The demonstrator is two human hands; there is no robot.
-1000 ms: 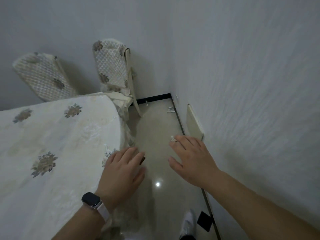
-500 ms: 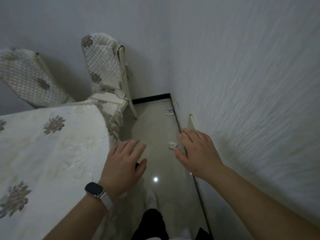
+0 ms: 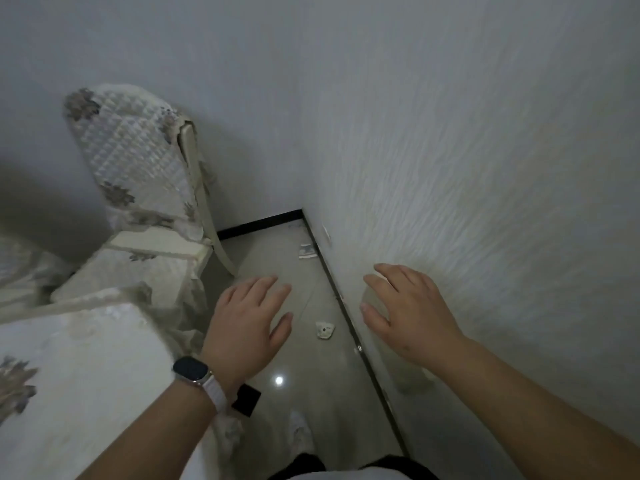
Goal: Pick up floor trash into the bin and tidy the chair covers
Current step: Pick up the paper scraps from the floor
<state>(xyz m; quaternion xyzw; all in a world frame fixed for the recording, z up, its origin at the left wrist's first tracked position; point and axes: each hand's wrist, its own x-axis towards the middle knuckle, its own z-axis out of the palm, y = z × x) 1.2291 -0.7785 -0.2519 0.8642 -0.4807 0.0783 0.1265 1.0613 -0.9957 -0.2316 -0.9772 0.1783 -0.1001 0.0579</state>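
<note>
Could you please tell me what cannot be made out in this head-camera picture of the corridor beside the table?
- The bin: nowhere in the head view.
- The small white scrap on the floor: too small to identify.
- The farther scrap by the baseboard: small and blurred.
- The second chair: cut off by the left edge.
- The dark square: partly behind the left hand and its wrist.
- The wall panel behind the right hand: mostly covered.

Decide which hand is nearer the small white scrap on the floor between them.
Left, narrowly. The left hand hovers just left of the small white scrap; the right hand hovers further right, against the wall.
</note>
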